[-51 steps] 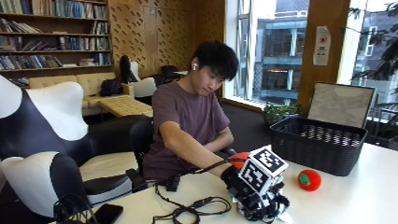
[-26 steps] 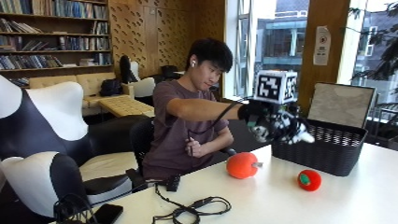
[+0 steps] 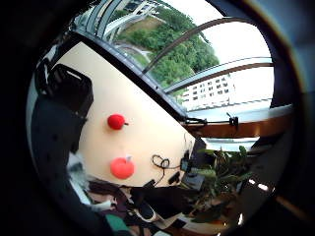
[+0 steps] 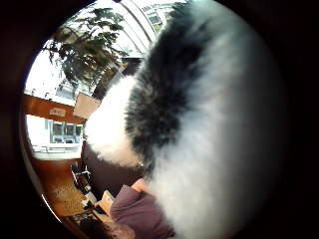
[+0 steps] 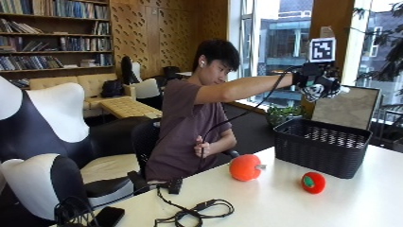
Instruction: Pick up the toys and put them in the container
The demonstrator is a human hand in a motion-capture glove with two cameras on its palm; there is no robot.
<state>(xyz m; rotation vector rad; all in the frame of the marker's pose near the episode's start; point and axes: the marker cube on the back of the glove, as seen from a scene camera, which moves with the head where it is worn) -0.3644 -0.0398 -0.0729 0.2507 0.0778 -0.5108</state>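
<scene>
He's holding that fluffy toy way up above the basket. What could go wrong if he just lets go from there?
The black-and-white plush toy in the gloved right hand is high above the black basket, near its far edge, so it might miss or bounce off the rim. The orange toy and the small red toy lie on the table beside the basket; a stray drop could set them rolling.

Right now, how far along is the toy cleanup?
Nothing can be seen in the black basket from this angle. The gloved hand holds a black-and-white plush toy up over it. Left on the table: the orange toy and the small red toy.
</scene>
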